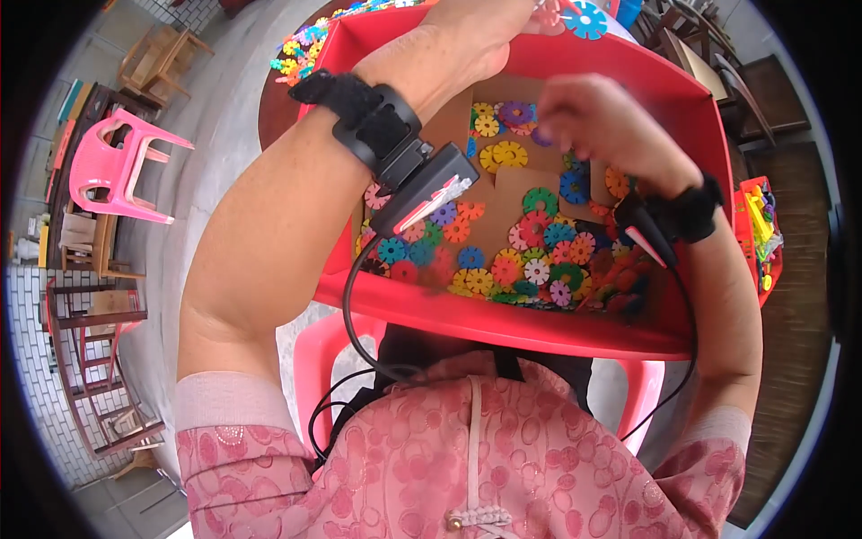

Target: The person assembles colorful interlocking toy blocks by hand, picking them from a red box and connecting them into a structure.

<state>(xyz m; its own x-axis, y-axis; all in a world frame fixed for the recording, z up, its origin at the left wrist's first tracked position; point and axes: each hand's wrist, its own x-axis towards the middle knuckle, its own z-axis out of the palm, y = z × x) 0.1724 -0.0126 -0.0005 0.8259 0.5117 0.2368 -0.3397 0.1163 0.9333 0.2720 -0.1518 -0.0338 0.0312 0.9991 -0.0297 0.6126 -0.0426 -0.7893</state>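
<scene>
With the left hand over the far wall of a red box, near a blue disc, fingertips cropped, cannot tell if grasping. With the right hand above loose colored discs, probably boxed against scattering, fingers curled, blurred, grasp unclear.

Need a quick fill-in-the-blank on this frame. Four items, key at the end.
1. The box holding the notched plastic discs has ____ walls.
2. The hand lower in the picture is the person's ____ one.
3. The round disc at the picture's top edge, right of the left hand, is ____.
4. The plastic chair standing on the floor at far left is ____.

Missing words: red; right; blue; pink.
</scene>
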